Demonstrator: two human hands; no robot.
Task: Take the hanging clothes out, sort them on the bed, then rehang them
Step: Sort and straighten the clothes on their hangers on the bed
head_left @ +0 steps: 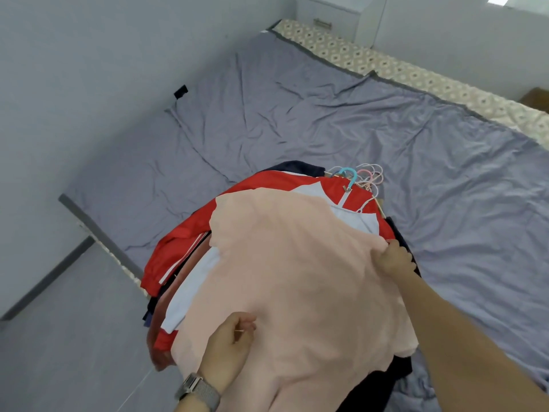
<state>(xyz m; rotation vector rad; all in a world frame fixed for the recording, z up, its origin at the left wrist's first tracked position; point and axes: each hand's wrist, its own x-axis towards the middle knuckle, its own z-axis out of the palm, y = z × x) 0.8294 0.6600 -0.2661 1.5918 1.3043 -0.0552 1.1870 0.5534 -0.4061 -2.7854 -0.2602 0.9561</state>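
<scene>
A pile of clothes lies on the near edge of the bed (297, 114). On top is a pale pink garment (297, 278). Under it show a red and white jacket (184, 245), a light blue piece (190, 292) and dark garments. Several hangers (361, 176), one blue hook among pink ones, stick out at the far end of the pile. My right hand (396, 258) grips the pink garment's far right edge. My left hand (230, 343), a watch on its wrist, pinches the pink fabric near its lower middle.
The bed has a wrinkled grey sheet, with a patterned mattress strip (401, 66) along its far side. A grey wall runs along the left, floor (59, 337) lies at the lower left, and a white cabinet (335, 16) stands beyond the bed.
</scene>
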